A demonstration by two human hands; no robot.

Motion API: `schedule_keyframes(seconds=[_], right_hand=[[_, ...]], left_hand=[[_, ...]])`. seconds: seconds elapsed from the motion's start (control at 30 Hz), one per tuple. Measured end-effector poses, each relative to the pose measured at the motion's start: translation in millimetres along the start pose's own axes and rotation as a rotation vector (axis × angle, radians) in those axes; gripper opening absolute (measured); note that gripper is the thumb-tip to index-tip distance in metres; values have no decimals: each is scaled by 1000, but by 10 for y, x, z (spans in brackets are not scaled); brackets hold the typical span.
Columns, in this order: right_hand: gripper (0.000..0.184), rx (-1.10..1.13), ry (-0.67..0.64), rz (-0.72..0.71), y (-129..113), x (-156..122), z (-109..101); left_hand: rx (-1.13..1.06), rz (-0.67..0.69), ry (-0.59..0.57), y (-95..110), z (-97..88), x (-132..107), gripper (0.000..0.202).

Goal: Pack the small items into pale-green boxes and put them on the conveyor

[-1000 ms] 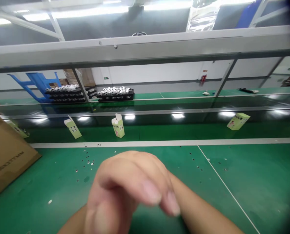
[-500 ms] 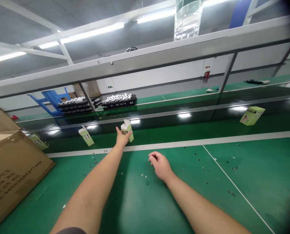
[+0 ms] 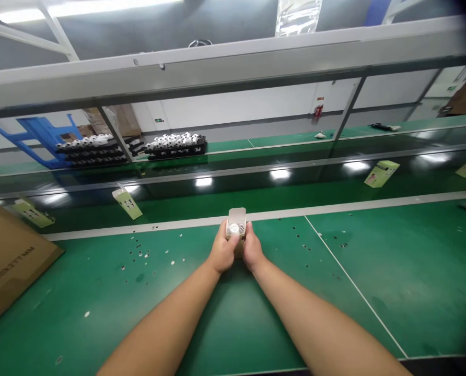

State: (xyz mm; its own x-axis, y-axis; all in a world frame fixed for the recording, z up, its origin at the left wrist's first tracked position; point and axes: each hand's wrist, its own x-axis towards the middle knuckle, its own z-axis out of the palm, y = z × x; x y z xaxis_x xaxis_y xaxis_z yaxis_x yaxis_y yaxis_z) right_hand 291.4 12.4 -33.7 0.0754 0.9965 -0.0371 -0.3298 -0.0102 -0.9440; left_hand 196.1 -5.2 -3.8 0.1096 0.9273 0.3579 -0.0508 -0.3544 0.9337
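Note:
A small carton [image 3: 237, 215] stands upright between my hands, its top flap raised and white contents showing inside. My left hand [image 3: 222, 251] grips its left side, with the thumb across the front near the opening. On the right side my right hand [image 3: 253, 248] is closed against the carton. Both hands are above the green table [image 3: 225, 324], near the white strip along its far edge. Much of the carton's lower part is hidden by my fingers.
Beyond the strip, light green cartons lie on the dark belt: an open one [image 3: 127, 202], one at left [image 3: 34, 213], one at right [image 3: 381, 173]. A big cardboard box [image 3: 13, 261] stands at left. Black trays of white spotted items [image 3: 174, 145] sit behind.
My left hand has brought the carton from the belt back over the table. My right hand has moved to it and now holds it too. The view has shifted.

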Motion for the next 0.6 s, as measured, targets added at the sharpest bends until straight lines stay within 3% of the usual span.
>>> schedule_keyframes(seconds=[0.2,0.33,0.47,0.6], right_hand=[[64,111,-50,-56,-46,-164,111],[49,161,-96,-72,-121,-245,133],[37,149,-144,-86,-192,-272,126],[41,88,-131,-106,-264,-248,126]], left_hand=[[-74,57,27,15,-40,-43,64],[-131,-13,3,68,-58,-76,73],[-82,-86,77,114,-69,-87,52],[-183,-116,45,108,-73,-31,29]])
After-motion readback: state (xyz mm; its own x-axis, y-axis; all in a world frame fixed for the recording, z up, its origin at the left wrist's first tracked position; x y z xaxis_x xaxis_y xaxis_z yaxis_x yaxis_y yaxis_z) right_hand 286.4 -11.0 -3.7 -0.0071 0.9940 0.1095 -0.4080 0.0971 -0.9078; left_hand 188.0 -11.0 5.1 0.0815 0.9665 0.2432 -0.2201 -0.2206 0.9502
